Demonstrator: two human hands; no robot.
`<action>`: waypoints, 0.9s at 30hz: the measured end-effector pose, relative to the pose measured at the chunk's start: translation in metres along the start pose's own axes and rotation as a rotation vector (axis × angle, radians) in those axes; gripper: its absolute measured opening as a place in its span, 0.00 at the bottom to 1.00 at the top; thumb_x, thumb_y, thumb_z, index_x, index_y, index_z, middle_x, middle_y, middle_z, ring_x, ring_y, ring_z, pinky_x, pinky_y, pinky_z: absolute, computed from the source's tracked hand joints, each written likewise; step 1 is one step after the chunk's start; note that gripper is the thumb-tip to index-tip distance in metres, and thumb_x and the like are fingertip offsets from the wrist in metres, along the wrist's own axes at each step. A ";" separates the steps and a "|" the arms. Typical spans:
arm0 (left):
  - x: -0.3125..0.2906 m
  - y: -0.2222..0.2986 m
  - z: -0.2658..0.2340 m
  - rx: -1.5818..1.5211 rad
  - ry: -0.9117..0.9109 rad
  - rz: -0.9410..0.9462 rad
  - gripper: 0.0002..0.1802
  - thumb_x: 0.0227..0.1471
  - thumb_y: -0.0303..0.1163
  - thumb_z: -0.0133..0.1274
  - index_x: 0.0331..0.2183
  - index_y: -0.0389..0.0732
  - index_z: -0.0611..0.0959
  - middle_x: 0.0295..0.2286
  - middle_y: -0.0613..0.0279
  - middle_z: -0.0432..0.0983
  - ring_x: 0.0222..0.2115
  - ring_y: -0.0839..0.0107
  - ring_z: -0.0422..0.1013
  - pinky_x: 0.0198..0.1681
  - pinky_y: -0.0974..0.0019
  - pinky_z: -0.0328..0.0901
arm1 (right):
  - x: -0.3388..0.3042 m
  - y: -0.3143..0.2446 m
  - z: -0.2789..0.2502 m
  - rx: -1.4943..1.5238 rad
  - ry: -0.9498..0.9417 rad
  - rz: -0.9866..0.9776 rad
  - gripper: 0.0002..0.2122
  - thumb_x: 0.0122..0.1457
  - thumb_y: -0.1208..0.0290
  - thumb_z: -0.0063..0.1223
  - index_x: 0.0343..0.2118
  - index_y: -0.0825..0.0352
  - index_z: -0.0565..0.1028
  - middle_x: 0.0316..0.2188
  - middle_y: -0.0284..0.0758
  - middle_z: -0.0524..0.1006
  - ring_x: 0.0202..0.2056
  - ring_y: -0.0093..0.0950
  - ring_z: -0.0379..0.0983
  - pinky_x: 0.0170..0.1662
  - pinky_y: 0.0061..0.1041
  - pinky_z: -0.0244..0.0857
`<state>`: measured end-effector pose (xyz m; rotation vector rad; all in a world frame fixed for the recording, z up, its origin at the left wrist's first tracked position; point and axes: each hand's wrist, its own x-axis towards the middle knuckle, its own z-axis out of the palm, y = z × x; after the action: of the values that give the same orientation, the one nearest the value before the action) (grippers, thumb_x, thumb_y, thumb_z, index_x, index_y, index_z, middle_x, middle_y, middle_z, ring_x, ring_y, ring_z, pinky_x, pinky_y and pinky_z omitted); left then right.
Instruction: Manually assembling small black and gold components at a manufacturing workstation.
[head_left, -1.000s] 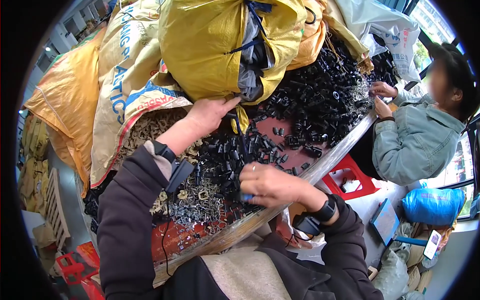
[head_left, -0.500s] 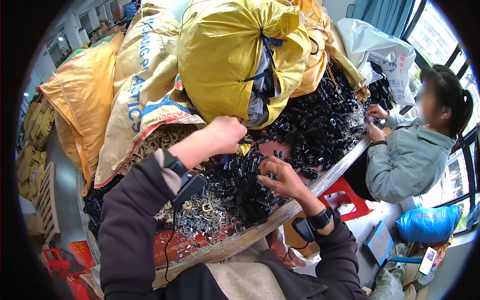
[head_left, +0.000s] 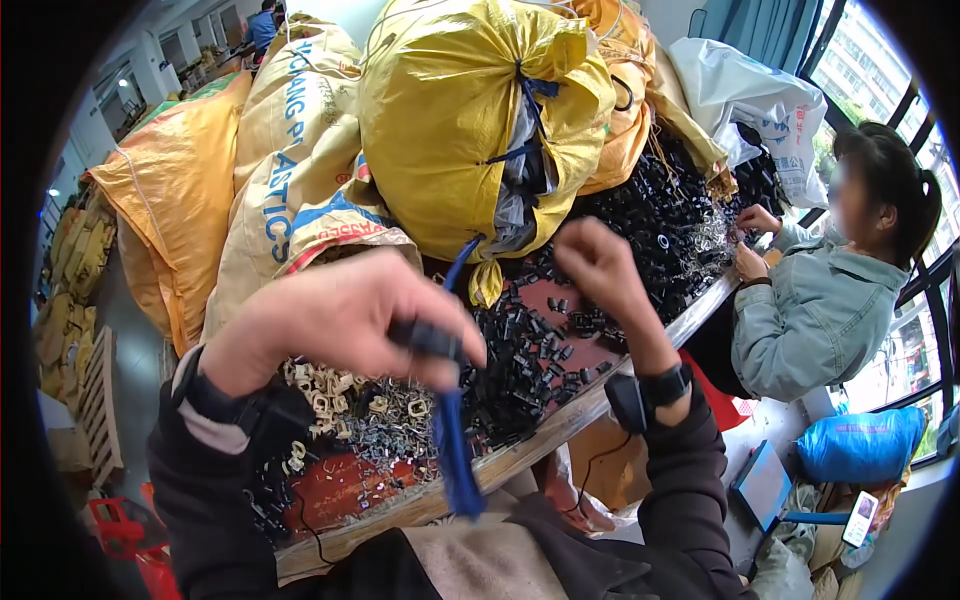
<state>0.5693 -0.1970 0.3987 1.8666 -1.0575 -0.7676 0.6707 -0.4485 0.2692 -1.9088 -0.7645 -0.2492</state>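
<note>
My left hand (head_left: 370, 320), blurred by motion, is raised over the near part of the heap. Its thumb and fingers are closed round a small black plastic part (head_left: 428, 340). Below them hangs a blurred blue strip (head_left: 455, 450); I cannot tell whether it joins the blue tie (head_left: 462, 262) on the yellow sack. My right hand (head_left: 600, 262) is closed near the sack's right side, above the black plastic parts (head_left: 520, 375). Its fingertips are curled and smeared, so anything in them is hidden. Cream plastic pieces (head_left: 335, 395) and small metal bits (head_left: 375, 450) lie nearest me.
A bulging yellow sack (head_left: 440, 130) stands on the red tabletop (head_left: 340, 490), beside a printed beige sack (head_left: 270, 180) and an orange sack (head_left: 180, 190). On the right a co-worker (head_left: 825, 290) handles parts at the wooden table edge (head_left: 560, 425).
My left hand has come toward me with the black part, and the blue strip now shows below it. My right hand has lifted off the heap and moved away from me.
</note>
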 end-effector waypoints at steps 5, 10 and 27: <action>0.017 -0.049 -0.026 0.633 0.483 -0.125 0.16 0.38 0.30 0.58 0.34 0.40 0.78 0.35 0.54 0.72 0.37 0.62 0.69 0.39 0.64 0.63 | 0.075 0.003 0.002 -0.013 0.305 -0.138 0.08 0.52 0.74 0.49 0.33 0.71 0.70 0.25 0.26 0.68 0.27 0.16 0.62 0.30 0.15 0.59; 0.037 -0.107 -0.044 0.888 0.655 0.114 0.17 0.40 0.36 0.56 0.36 0.40 0.78 0.45 0.55 0.65 0.44 0.61 0.64 0.44 0.63 0.61 | 0.101 0.003 0.020 -0.007 0.331 -0.089 0.08 0.52 0.72 0.49 0.34 0.70 0.70 0.25 0.27 0.69 0.29 0.16 0.63 0.31 0.15 0.59; 0.061 -0.122 -0.048 1.119 0.616 -0.147 0.30 0.32 0.23 0.52 0.44 0.54 0.72 0.48 0.57 0.56 0.42 0.61 0.65 0.37 0.63 0.66 | 0.113 0.009 -0.013 0.439 0.131 0.270 0.05 0.52 0.71 0.49 0.28 0.68 0.70 0.21 0.24 0.68 0.23 0.15 0.62 0.28 0.13 0.56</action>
<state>0.6813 -0.1971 0.3070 2.8399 -0.9940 0.4882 0.7665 -0.4177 0.3239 -1.5377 -0.4237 -0.0318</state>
